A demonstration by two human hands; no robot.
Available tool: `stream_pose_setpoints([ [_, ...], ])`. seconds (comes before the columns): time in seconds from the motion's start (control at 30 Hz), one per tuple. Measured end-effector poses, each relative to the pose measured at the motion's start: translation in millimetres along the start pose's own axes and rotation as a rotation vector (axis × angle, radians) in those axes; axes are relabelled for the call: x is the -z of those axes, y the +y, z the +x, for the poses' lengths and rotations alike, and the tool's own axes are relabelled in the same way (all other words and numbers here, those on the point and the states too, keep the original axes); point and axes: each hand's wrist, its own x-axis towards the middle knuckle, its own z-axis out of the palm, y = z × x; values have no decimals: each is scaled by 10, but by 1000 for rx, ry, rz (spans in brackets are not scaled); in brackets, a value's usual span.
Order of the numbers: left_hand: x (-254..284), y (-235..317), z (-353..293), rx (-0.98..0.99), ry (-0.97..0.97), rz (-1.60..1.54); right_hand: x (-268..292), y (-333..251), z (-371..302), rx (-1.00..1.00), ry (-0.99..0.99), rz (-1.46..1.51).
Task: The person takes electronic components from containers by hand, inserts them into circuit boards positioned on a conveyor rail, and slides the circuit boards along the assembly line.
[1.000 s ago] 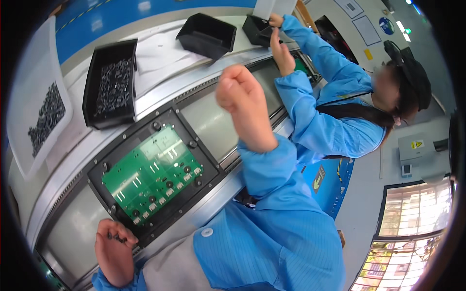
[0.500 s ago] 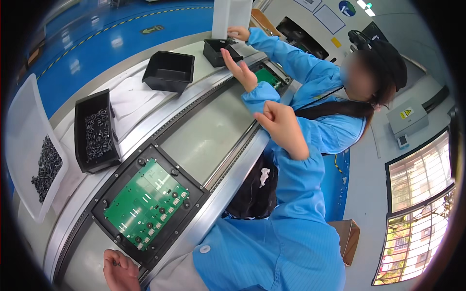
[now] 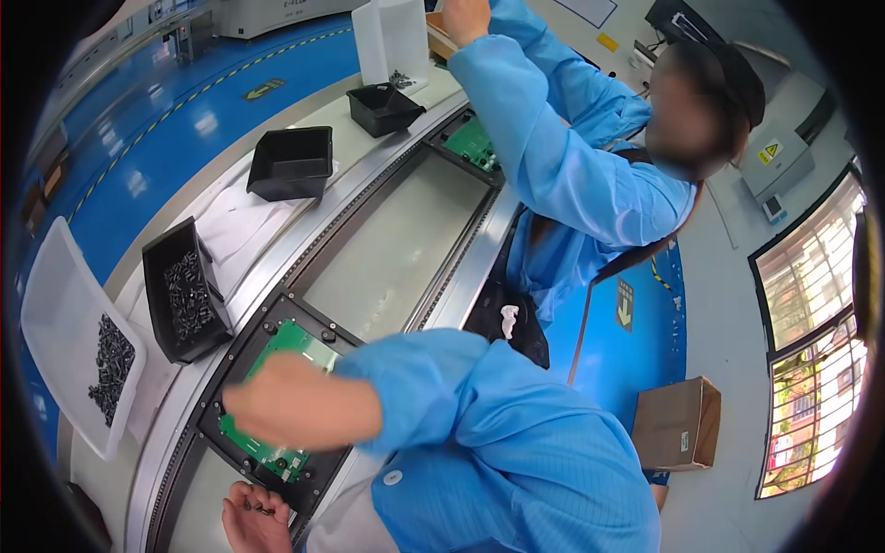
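A green circuit board (image 3: 318, 350) lies in a black carrier frame (image 3: 214, 382) on the rail conveyor in front of me. My right hand (image 3: 295, 401) is over the middle of the board and covers much of it. It is smeared by motion, so its fingers and anything in them cannot be made out. Beside the frame's near left corner, my left hand (image 3: 256, 518) is palm up with curled fingers. Several small dark components (image 3: 261, 507) rest in it.
Left of the conveyor stand a black bin (image 3: 187, 295) and a white tray (image 3: 88, 341), both with small black parts. Farther along are two more black bins (image 3: 290, 164) (image 3: 383, 109). A co-worker in a blue sleeve (image 3: 516, 101) works beside another green board (image 3: 472, 143).
My right hand has come down and left from raised beside the conveyor to over the board. My left hand has shifted slightly. The co-worker's arms are now raised higher, and the view has shifted.
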Motion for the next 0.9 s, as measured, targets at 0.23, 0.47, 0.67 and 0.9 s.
stream_pose_setpoints([
  [0.23, 0, -40, -48, -135, 350, 67, -670, -483, -132, 319, 108, 187],
  [0.47, -266, -68, 98, -70, 218, 48, -693, -374, -125, 334, 75, -14],
  [0.67, -306, -86, 101, -23, 180, 11, -820, -325, -193, 289, -3, 0],
  [0.9, -166, -90, 64, -38, 146, 149, -750, -340, -163, 248, 81, 215],
])
